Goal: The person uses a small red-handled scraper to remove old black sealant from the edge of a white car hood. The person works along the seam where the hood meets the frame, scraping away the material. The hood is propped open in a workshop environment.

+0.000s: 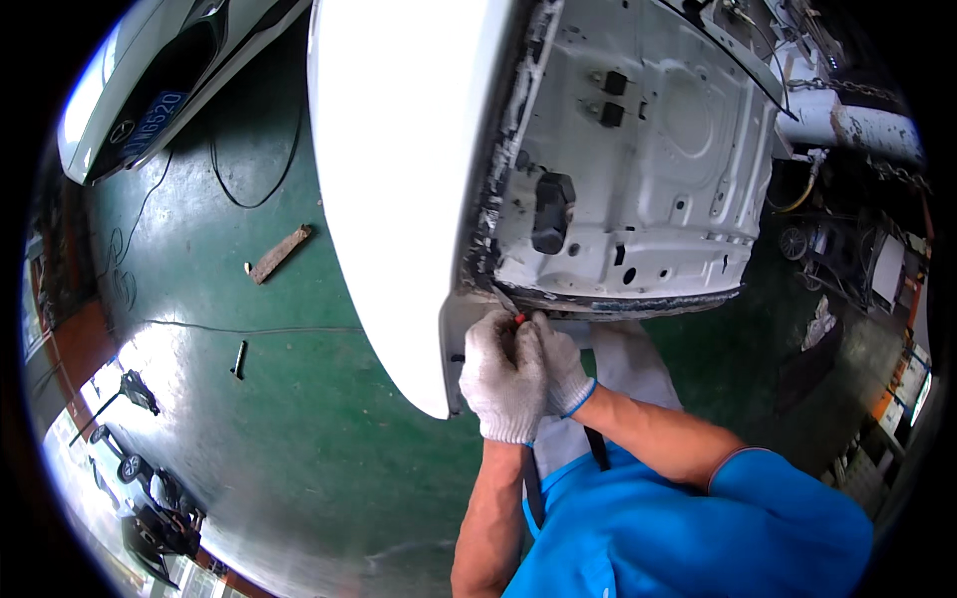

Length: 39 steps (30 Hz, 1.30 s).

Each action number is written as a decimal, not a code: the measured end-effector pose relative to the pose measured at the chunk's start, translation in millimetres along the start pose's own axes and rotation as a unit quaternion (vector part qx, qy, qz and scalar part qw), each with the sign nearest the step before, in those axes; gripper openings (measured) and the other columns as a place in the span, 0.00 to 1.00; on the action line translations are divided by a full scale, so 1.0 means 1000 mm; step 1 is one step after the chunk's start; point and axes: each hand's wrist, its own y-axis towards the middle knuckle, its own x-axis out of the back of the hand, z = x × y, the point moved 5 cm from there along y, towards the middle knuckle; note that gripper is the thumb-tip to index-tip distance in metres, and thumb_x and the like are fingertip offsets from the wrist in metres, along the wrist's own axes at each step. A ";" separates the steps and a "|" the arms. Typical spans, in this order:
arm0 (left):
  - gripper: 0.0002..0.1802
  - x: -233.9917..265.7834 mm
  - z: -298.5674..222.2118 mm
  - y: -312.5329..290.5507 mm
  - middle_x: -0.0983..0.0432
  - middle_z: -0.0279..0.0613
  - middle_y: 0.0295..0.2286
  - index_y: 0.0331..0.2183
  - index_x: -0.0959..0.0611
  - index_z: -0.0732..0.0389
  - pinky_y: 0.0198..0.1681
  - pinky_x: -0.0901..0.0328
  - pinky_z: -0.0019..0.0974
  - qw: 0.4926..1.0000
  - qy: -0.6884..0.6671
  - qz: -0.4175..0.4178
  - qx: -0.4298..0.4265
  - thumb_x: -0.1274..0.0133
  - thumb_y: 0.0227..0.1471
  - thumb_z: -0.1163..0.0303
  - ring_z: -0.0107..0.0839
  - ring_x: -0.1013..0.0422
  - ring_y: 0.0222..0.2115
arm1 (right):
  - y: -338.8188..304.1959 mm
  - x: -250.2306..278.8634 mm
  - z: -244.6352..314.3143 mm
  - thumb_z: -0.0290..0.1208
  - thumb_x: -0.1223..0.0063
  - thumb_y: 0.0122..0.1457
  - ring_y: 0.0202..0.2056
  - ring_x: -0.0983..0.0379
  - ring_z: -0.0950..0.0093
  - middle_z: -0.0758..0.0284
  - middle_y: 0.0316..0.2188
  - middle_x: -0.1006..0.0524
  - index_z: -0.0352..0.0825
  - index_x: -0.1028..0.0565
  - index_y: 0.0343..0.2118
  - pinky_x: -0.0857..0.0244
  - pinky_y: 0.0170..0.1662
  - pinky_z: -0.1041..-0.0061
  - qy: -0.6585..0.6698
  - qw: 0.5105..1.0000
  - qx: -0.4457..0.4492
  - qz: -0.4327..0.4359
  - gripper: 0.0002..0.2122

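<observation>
left hand (pixel 503 377) + right hand (pixel 561 365) | grips closed on red-handled tool (pixel 519 318) at car body (pixel 608 214) edge | likely light, stiff; hold red part

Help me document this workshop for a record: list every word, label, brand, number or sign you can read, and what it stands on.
Blue plate on the white car, upper left: light characters, legible but not copied here.
Round emblem beside it: a badge, brand left unnamed.
White gloves and bare metal panel: no text seen.
Anything toward the picture's dark rim: too small or blurred to read.
</observation>
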 end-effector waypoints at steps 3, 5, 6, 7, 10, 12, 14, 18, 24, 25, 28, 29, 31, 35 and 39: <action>0.12 0.002 -0.005 0.003 0.18 0.49 0.36 0.43 0.18 0.66 0.42 0.26 0.38 0.999 0.034 0.009 -0.032 0.37 0.57 0.75 0.36 0.19 0.36 | 0.006 0.002 0.010 0.38 0.45 0.64 0.28 0.21 0.53 0.55 0.38 0.26 0.37 0.29 0.48 0.27 0.29 0.53 0.006 1.000 -0.009 0.008 0.14; 0.12 0.004 -0.006 0.009 0.18 0.48 0.36 0.43 0.17 0.66 0.42 0.26 0.37 1.000 0.014 0.009 -0.021 0.37 0.57 0.75 0.36 0.20 0.36 | 0.010 -0.002 0.011 0.37 0.45 0.63 0.28 0.21 0.52 0.54 0.36 0.25 0.34 0.30 0.46 0.27 0.28 0.53 0.011 1.000 0.011 -0.013 0.14; 0.12 0.007 -0.011 0.013 0.19 0.48 0.36 0.43 0.17 0.67 0.42 0.26 0.37 0.999 0.024 0.016 -0.020 0.37 0.57 0.75 0.36 0.21 0.35 | 0.012 -0.008 0.006 0.39 0.45 0.64 0.28 0.20 0.51 0.55 0.31 0.24 0.32 0.31 0.47 0.27 0.28 0.53 0.006 0.999 0.038 -0.021 0.16; 0.12 0.005 -0.008 0.012 0.19 0.48 0.37 0.43 0.18 0.67 0.42 0.27 0.36 0.999 0.023 0.017 -0.026 0.37 0.57 0.75 0.35 0.21 0.35 | 0.008 -0.010 0.000 0.41 0.45 0.65 0.29 0.20 0.51 0.55 0.29 0.24 0.32 0.32 0.47 0.27 0.29 0.53 0.019 1.000 0.014 -0.020 0.17; 0.12 0.002 0.006 0.007 0.19 0.48 0.36 0.44 0.18 0.67 0.41 0.26 0.35 0.999 -0.008 0.003 -0.037 0.37 0.57 0.76 0.34 0.21 0.34 | 0.004 -0.008 0.001 0.43 0.46 0.66 0.30 0.19 0.51 0.54 0.29 0.23 0.32 0.32 0.47 0.26 0.29 0.53 0.034 0.999 -0.035 0.002 0.18; 0.13 0.001 0.000 -0.004 0.17 0.48 0.34 0.44 0.17 0.67 0.41 0.26 0.35 0.998 0.046 0.009 -0.034 0.37 0.56 0.76 0.33 0.20 0.32 | 0.003 -0.004 -0.002 0.43 0.45 0.65 0.30 0.20 0.51 0.54 0.30 0.23 0.32 0.31 0.47 0.26 0.30 0.52 0.017 0.999 -0.029 0.024 0.18; 0.13 -0.002 0.005 -0.001 0.17 0.48 0.34 0.44 0.17 0.67 0.41 0.26 0.35 1.000 0.001 -0.006 -0.014 0.37 0.57 0.76 0.32 0.20 0.33 | 0.005 -0.002 0.000 0.41 0.44 0.63 0.29 0.20 0.51 0.54 0.33 0.23 0.33 0.31 0.48 0.26 0.30 0.51 -0.013 0.999 0.011 0.039 0.18; 0.12 0.002 0.002 0.002 0.18 0.47 0.34 0.43 0.18 0.67 0.40 0.26 0.35 0.999 0.013 0.008 -0.031 0.37 0.57 0.76 0.31 0.21 0.34 | 0.005 -0.006 0.006 0.39 0.45 0.63 0.29 0.21 0.50 0.53 0.31 0.24 0.33 0.31 0.48 0.26 0.30 0.52 0.010 1.000 0.015 -0.008 0.17; 0.12 0.006 0.004 0.007 0.18 0.46 0.35 0.43 0.17 0.68 0.41 0.27 0.34 0.999 0.007 0.001 -0.037 0.36 0.56 0.76 0.30 0.22 0.34 | 0.010 -0.011 0.008 0.39 0.45 0.65 0.29 0.20 0.49 0.54 0.28 0.22 0.33 0.34 0.49 0.27 0.30 0.52 -0.033 0.996 0.086 -0.002 0.18; 0.12 0.002 0.012 0.000 0.18 0.45 0.35 0.43 0.17 0.67 0.41 0.27 0.33 0.999 -0.004 -0.005 -0.031 0.36 0.56 0.76 0.30 0.22 0.34 | 0.007 -0.008 0.010 0.39 0.45 0.65 0.30 0.20 0.50 0.53 0.29 0.22 0.34 0.33 0.49 0.26 0.30 0.52 -0.020 0.998 0.063 0.005 0.17; 0.12 0.000 0.008 -0.002 0.18 0.46 0.35 0.43 0.17 0.67 0.42 0.27 0.34 0.999 0.003 -0.014 -0.040 0.36 0.57 0.75 0.30 0.22 0.34 | 0.004 -0.001 0.007 0.39 0.45 0.65 0.30 0.20 0.51 0.53 0.32 0.22 0.35 0.32 0.48 0.26 0.29 0.53 0.015 1.000 0.013 0.011 0.16; 0.12 0.001 0.008 -0.001 0.18 0.46 0.35 0.43 0.17 0.67 0.42 0.26 0.34 0.999 0.003 -0.008 -0.037 0.36 0.57 0.75 0.30 0.22 0.34 | 0.006 -0.005 0.004 0.40 0.44 0.65 0.30 0.20 0.51 0.53 0.34 0.23 0.35 0.31 0.48 0.26 0.29 0.53 0.030 1.000 0.004 0.004 0.16; 0.12 0.003 0.003 0.004 0.18 0.46 0.34 0.42 0.17 0.67 0.41 0.26 0.34 0.998 0.023 -0.007 -0.050 0.36 0.56 0.75 0.30 0.21 0.34 | 0.005 -0.011 0.000 0.39 0.43 0.63 0.31 0.21 0.51 0.51 0.38 0.27 0.34 0.29 0.47 0.27 0.30 0.53 0.069 0.997 -0.020 -0.002 0.16; 0.12 0.006 -0.001 0.011 0.17 0.46 0.33 0.42 0.16 0.67 0.40 0.26 0.34 0.998 0.024 0.000 -0.054 0.35 0.56 0.75 0.30 0.21 0.33 | 0.008 -0.010 0.011 0.37 0.44 0.62 0.33 0.23 0.50 0.51 0.38 0.27 0.34 0.29 0.47 0.28 0.31 0.53 0.030 0.998 0.054 -0.027 0.15; 0.13 0.004 0.005 0.013 0.17 0.46 0.33 0.42 0.16 0.67 0.40 0.26 0.34 0.999 0.003 -0.028 -0.047 0.35 0.56 0.74 0.30 0.21 0.33 | 0.012 -0.008 0.010 0.36 0.47 0.64 0.33 0.23 0.53 0.54 0.38 0.28 0.36 0.26 0.45 0.28 0.31 0.56 0.047 0.996 0.064 -0.035 0.12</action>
